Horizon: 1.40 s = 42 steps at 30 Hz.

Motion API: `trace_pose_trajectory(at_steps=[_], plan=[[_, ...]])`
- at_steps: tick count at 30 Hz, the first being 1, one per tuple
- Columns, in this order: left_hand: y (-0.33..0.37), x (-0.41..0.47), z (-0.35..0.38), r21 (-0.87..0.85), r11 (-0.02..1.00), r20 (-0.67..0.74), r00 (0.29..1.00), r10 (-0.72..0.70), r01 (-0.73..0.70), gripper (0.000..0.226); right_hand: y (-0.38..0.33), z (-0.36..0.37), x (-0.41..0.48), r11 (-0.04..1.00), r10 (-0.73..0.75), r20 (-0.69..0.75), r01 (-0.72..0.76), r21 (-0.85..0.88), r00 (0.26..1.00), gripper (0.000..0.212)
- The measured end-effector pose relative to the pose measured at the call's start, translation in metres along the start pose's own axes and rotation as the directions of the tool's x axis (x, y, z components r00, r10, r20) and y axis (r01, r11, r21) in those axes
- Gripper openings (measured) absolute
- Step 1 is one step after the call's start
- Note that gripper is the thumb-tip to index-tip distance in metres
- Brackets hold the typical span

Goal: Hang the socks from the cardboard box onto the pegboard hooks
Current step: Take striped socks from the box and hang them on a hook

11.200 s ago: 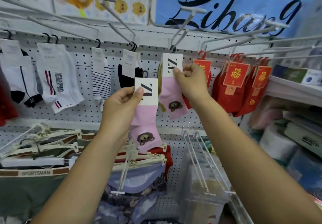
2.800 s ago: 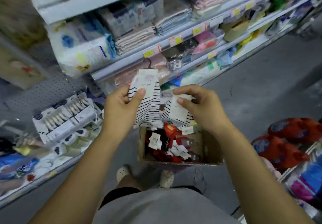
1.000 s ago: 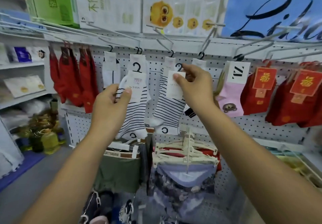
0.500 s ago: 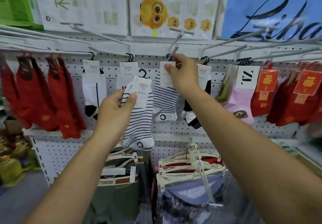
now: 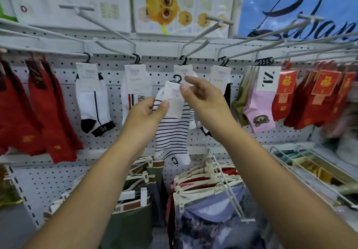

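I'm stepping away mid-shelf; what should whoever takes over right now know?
Left hand pinches a striped sock pair by its card, hanger not on any peg.
Right hand open beside the card's top, holding nothing.
A hung striped pair is already on the white peg behind.
Left: hang the held pair, likely on that peg.
Cardboard box out of view; what remains in it cannot be told.

Striped sock (image 5: 171,132): white, thin black stripes. Pink sock (image 5: 259,105): brown bear motif. Red socks (image 5: 38,113): small gold marks. Olive socks (image 5: 240,101), possibly green-brown.
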<state>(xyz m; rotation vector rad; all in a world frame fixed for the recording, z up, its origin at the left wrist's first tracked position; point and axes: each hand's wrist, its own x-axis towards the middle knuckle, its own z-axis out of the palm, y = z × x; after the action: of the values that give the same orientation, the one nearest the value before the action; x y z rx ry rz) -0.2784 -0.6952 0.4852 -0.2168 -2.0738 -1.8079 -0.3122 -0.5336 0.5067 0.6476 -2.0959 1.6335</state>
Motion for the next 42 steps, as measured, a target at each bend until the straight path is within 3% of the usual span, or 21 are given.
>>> trace_pose_trajectory(at_steps=[4,9,12,21,29,35,42], plan=[[0.001,0.003,0.007,0.017,1.000,0.001,1.000,0.002,-0.002,0.011,0.010,0.001,-0.002,0.998,-0.020,-0.042,0.017,-0.061,0.999,0.044],[0.006,0.023,-0.015,0.138,0.985,-0.345,0.927,0.148,-0.106,0.045,0.007,-0.009,0.018,0.994,0.004,-0.194,-0.026,-0.111,0.981,0.044],[0.014,0.040,-0.029,0.217,0.955,-0.393,0.878,0.273,-0.200,0.058,0.000,-0.010,0.036,0.991,-0.048,-0.227,0.018,-0.133,0.973,0.044],[0.016,0.055,-0.042,0.245,0.912,-0.258,0.885,0.388,-0.328,0.045,0.003,0.009,0.060,0.972,-0.083,-0.188,0.038,-0.230,0.979,0.047],[0.002,0.033,-0.041,0.214,0.943,-0.261,0.915,0.308,-0.256,0.043,0.008,0.001,0.043,0.960,-0.034,-0.193,-0.022,-0.280,0.981,0.054],[-0.018,-0.010,-0.023,0.258,0.943,-0.139,0.957,0.253,-0.212,0.034,0.025,-0.011,-0.010,0.929,-0.028,-0.192,-0.046,-0.367,0.981,0.052],[-0.041,-0.079,0.016,0.304,0.933,0.008,0.980,0.200,-0.193,0.029,0.043,-0.055,-0.118,0.847,-0.020,-0.059,-0.014,-0.532,0.998,0.042]])
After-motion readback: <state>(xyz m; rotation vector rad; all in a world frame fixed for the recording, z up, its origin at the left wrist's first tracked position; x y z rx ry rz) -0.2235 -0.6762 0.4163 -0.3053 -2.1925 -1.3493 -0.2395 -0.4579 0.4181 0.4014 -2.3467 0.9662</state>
